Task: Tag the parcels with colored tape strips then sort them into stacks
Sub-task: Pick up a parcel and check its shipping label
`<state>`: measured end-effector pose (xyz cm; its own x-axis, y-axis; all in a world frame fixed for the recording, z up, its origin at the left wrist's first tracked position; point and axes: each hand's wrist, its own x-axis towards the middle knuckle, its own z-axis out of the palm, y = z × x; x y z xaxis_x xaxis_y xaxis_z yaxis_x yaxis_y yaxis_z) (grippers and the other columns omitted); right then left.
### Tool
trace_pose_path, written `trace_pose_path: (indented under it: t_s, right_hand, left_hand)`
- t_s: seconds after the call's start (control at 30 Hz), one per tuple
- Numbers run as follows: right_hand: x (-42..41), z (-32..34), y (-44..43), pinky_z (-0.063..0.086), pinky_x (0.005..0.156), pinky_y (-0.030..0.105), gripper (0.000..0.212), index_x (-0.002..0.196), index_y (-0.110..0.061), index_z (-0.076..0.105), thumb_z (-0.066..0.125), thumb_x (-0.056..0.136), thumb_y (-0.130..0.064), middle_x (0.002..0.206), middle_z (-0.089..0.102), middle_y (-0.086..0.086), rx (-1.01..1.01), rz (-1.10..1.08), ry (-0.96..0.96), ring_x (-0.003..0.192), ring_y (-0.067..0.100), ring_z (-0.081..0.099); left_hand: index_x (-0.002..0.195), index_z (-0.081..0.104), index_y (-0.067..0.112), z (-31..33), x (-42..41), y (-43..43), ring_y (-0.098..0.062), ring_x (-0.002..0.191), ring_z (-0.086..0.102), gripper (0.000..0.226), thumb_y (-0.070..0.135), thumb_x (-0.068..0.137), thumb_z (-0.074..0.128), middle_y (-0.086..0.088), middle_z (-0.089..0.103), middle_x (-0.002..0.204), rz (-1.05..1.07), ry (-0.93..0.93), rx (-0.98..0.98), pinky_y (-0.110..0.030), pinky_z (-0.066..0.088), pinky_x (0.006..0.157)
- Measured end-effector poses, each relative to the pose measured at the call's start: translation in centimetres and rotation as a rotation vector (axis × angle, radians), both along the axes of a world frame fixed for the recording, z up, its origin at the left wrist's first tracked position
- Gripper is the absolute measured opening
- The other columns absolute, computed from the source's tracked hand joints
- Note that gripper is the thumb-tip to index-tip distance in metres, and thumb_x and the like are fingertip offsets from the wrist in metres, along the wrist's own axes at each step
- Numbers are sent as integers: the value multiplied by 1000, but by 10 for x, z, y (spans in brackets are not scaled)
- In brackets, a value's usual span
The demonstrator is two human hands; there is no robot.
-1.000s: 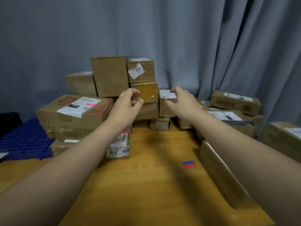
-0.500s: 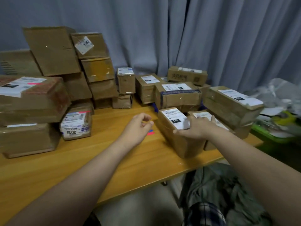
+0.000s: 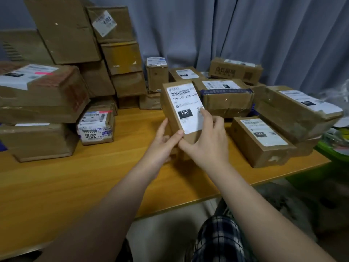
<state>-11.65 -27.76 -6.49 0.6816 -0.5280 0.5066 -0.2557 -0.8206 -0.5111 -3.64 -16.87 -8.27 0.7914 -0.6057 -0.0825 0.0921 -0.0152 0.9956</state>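
Observation:
I hold a small brown parcel (image 3: 171, 106) with a white label marked 150, tilted up over the middle of the wooden table (image 3: 75, 182). My left hand (image 3: 162, 146) grips its lower left corner, thumb on the label's edge. My right hand (image 3: 209, 140) grips its lower right side, fingers lying over the label. A parcel marked 122 (image 3: 262, 142) lies to the right. At the left, a parcel marked 3016 (image 3: 96, 127) and a large parcel (image 3: 43, 91) each bear a pink tape strip.
Tall stacks of brown parcels (image 3: 113, 53) fill the back left before a grey curtain (image 3: 245, 31). More labelled parcels (image 3: 298, 110) crowd the back right. A green bin (image 3: 334, 148) with clutter sits past the table's right edge. My knee is below the front edge.
Both hands came back from the far stack to the right side of the table. The 150 parcel, lying flat half a second ago, is now lifted and tilted up in both hands.

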Motion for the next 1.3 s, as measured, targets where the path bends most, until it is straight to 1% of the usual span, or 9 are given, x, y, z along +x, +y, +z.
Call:
trace_pose_path:
  t_s: [0.2, 0.47, 0.6, 0.73, 0.87, 0.97, 1.07, 1.2, 1.3]
  right_hand:
    - [36, -20, 33, 26, 95, 21, 102, 146, -19, 24, 79, 66, -51, 126, 26, 1, 190, 258, -31, 124, 19, 31]
    - [56, -28, 51, 17, 87, 10, 102, 147, -23, 21, 81, 68, -45, 118, 18, -9, 206, 356, 5, 122, 11, 28]
    - [58, -29, 49, 20, 88, 14, 99, 147, -25, 21, 80, 70, -45, 120, 20, -9, 207, 355, 15, 120, 9, 28]
    - [61, -26, 40, 33, 89, 22, 82, 144, -26, 29, 75, 77, -39, 120, 33, -7, 231, 402, -8, 115, 9, 40]
    - [74, -23, 12, 46, 79, 21, 48, 137, -23, 42, 59, 92, -19, 99, 56, -5, 524, 420, -68, 91, 2, 55]
    - [86, -35, -22, 44, 97, 31, 41, 135, -16, 49, 52, 94, -11, 122, 57, 3, 356, 202, 194, 115, 18, 54]
    - [93, -50, -43, 34, 110, 34, 44, 139, -12, 46, 52, 95, -13, 144, 42, 8, 202, 130, 492, 132, 25, 41]
    - [103, -52, -48, 36, 109, 38, 44, 138, -13, 48, 55, 96, -21, 142, 41, 9, 21, 102, 672, 130, 29, 38]
    - [110, -45, -44, 43, 102, 39, 43, 131, -16, 53, 64, 91, -28, 133, 47, 10, 6, 42, 769, 123, 30, 44]
  left_hand:
    - [141, 28, 49, -8, 32, 47, -15, 111, 61, 71, 22, 87, 66, 6, 65, 119, 126, 5, -86, -42, 51, 89]
    - [142, 30, 46, -17, 51, 74, -10, 110, 59, 68, 14, 90, 59, 12, 65, 117, 202, 1, -79, -31, 49, 80]
    - [143, 30, 46, -16, 56, 72, -10, 110, 59, 67, 16, 90, 59, 10, 66, 115, 201, 9, -62, -34, 49, 83]
    - [146, 24, 42, -10, 57, 64, -11, 109, 60, 75, 35, 85, 67, 7, 59, 127, 195, -28, 38, -31, 52, 85]
    - [148, 26, 30, 1, 60, 60, -11, 102, 56, 76, 49, 85, 63, 7, 53, 129, 256, -7, 222, -27, 46, 78]
    - [143, 37, 19, 6, 62, 56, -15, 98, 55, 69, 51, 86, 60, 2, 55, 128, 256, 25, 371, -27, 42, 76]
    - [136, 45, 17, 12, 64, 53, -14, 94, 56, 59, 46, 87, 61, 2, 58, 123, 238, -12, 421, -26, 43, 75]
    - [149, 23, 29, 16, 66, 50, -17, 116, 47, 71, 35, 90, 62, 3, 42, 144, 234, -111, 402, -28, 38, 84]
    - [149, 20, 34, 15, 65, 51, -15, 115, 46, 74, 33, 90, 63, 3, 39, 147, 231, -109, 371, -27, 37, 83]
